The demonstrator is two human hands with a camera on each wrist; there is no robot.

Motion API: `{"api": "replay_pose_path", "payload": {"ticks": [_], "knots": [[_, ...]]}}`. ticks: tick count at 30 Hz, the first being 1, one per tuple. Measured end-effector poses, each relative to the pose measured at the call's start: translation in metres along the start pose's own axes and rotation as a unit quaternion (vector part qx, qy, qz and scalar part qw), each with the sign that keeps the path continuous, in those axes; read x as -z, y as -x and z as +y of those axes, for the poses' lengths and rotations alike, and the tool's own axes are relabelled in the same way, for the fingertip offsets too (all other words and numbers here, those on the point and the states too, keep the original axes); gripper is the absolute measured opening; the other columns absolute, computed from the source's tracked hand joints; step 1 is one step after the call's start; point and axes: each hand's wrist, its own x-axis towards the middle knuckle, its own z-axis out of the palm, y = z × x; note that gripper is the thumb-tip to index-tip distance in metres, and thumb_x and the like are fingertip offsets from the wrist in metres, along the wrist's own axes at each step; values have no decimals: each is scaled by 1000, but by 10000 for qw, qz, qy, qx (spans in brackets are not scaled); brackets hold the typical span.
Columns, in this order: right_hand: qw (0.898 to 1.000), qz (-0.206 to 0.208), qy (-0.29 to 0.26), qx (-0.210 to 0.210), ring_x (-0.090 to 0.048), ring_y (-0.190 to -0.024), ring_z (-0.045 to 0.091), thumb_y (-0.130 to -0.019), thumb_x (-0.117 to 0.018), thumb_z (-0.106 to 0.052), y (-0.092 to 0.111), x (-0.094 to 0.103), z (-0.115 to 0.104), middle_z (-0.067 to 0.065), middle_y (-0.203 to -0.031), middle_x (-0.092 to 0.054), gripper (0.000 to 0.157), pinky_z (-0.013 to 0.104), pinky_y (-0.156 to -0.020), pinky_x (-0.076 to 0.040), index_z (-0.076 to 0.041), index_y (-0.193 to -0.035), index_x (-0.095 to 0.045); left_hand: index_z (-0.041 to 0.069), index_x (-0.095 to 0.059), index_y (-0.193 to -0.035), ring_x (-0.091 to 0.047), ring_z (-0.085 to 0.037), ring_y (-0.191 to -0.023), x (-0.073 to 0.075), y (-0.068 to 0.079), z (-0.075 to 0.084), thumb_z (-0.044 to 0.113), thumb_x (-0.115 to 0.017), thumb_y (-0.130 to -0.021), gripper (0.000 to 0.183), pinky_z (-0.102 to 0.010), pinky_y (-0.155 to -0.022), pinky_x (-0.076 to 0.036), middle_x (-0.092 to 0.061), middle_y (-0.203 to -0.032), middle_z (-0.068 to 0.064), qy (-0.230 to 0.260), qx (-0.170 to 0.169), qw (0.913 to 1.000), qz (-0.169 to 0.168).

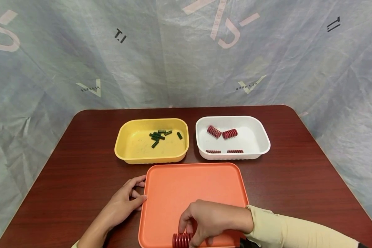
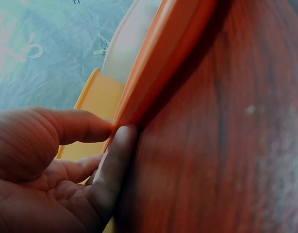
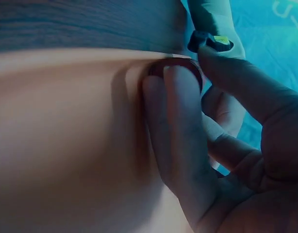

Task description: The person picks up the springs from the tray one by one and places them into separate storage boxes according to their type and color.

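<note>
Near the front edge of the orange tray [image 1: 198,182], my right hand [image 1: 209,218] pinches a thick red coil spring [image 1: 180,240] between thumb and fingers. The spring lies sideways against the tray, its right end covered by the hand. In the right wrist view, fingers mostly hide the spring [image 3: 178,62], leaving only a dark red edge. My left hand [image 1: 121,203] holds the tray's left rim. Up close in the left wrist view, thumb and a finger meet at that rim [image 2: 139,92].
Behind the tray stand a yellow bin [image 1: 124,157] with several small dark green springs [image 1: 156,136] and a white bin [image 1: 201,151] with several red springs [image 1: 230,133]. The dark wooden table [image 1: 297,179] ends at a grey printed curtain [image 1: 173,69].
</note>
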Motion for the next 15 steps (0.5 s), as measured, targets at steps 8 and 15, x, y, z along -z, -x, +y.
{"api": "replay_pose_path", "payload": {"ticks": [8,15], "knots": [[9982,-30,523,284,-56,-47,-3,-75,-84,2,-2,2,3,-16,-72,-61,29,24,-49,-58,-19,-93,-76,6,-46,-152,-67,-21,-88,0,0,1,3,-70,-97,61,-34,-70,-63,-48,-138,-17,-83,63,9999,7],[9960,-339,-826,44,-63,-52,8,-79,-78,7,-4,6,9,-1,-69,-68,22,28,-50,-60,-10,-92,-79,6,-45,-152,-67,-21,-89,0,0,0,3,-70,-97,61,-34,-71,-64,-47,-139,-18,22,35,10000,-25]]}}
